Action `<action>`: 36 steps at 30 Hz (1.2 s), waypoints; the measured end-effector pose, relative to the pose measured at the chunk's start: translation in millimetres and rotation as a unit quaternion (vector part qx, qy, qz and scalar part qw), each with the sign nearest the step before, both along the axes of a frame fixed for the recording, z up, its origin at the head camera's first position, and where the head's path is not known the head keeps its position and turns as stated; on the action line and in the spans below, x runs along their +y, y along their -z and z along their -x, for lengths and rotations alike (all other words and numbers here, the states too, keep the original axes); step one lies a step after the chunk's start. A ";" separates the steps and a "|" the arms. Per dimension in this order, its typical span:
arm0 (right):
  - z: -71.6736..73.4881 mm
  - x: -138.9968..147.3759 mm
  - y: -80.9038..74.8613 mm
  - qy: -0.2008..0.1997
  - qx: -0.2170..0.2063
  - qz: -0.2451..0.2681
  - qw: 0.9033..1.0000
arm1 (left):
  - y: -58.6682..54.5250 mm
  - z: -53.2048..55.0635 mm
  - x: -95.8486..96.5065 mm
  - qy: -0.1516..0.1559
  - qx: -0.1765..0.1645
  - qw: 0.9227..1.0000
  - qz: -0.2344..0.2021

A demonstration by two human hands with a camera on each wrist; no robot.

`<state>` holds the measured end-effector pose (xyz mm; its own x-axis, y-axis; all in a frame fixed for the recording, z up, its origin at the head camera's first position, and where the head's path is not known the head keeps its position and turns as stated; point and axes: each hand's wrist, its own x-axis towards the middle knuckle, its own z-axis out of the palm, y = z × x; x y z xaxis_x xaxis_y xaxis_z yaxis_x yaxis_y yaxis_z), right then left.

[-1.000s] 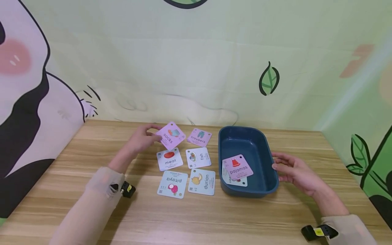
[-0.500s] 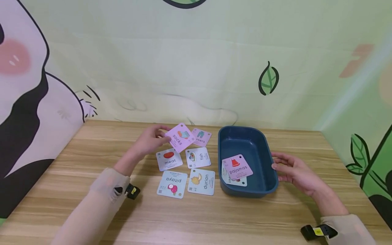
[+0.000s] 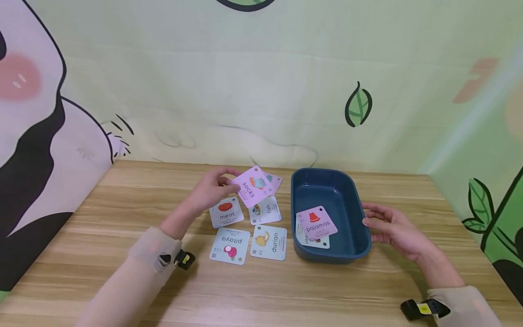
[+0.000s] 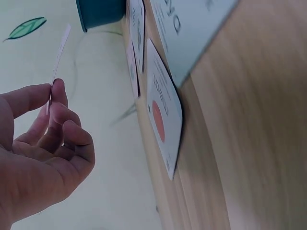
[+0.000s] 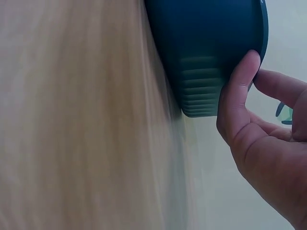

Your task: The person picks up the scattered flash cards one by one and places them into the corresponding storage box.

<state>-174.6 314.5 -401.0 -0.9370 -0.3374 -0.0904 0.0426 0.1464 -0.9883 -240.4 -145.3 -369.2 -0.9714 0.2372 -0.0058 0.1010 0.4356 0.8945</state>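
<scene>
Between thumb and fingertips, my left hand (image 3: 211,190) pinches a pink "socks" card (image 3: 252,186), raised and tilted above the table. In the left wrist view this card (image 4: 58,60) appears nearly edge-on. It partly covers the pink trousers card (image 3: 274,180) and the "fish" card (image 3: 267,211). My right hand (image 3: 396,229) touches the right outer side of a dark blue box (image 3: 343,200), thumb and fingertips near its rim, as the right wrist view also shows. Inside the box a pink "pajamas" card (image 3: 318,223) overlaps a white card (image 3: 323,242).
A "meat" card (image 3: 226,212), a "pitaya" card (image 3: 229,245) and a "durian" card (image 3: 268,243) lie on the wooden table (image 3: 265,295), left of the box. A printed backdrop (image 3: 245,91) rises behind the table's far edge.
My left hand has moved right with the socks card, which now overlaps the trousers and fish cards. The right hand and box stay in place.
</scene>
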 end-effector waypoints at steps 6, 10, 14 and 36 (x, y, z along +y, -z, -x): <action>0.1 -1.7 -2.4 0.003 -0.002 -0.017 1.000 | -5.7 -7.1 11.6 0.018 0.001 1.000 -0.016; -0.8 -3.0 -4.3 0.006 -0.002 -0.030 1.000 | -6.3 -8.9 17.3 0.021 0.006 1.000 -0.020; -0.6 -2.5 -4.7 0.003 0.000 -0.033 0.999 | -7.6 -12.2 24.9 0.025 0.009 0.999 -0.029; -0.3 -1.2 -6.1 0.003 0.001 -0.042 0.999 | -3.7 -18.4 91.9 0.094 0.059 0.994 -0.015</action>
<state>-174.4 313.3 -394.9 -0.9390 -0.3236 -0.1163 0.0419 0.2281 -0.9727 -222.0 -53.5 -365.5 -0.9036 0.4122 0.1164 0.2835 0.3718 0.8840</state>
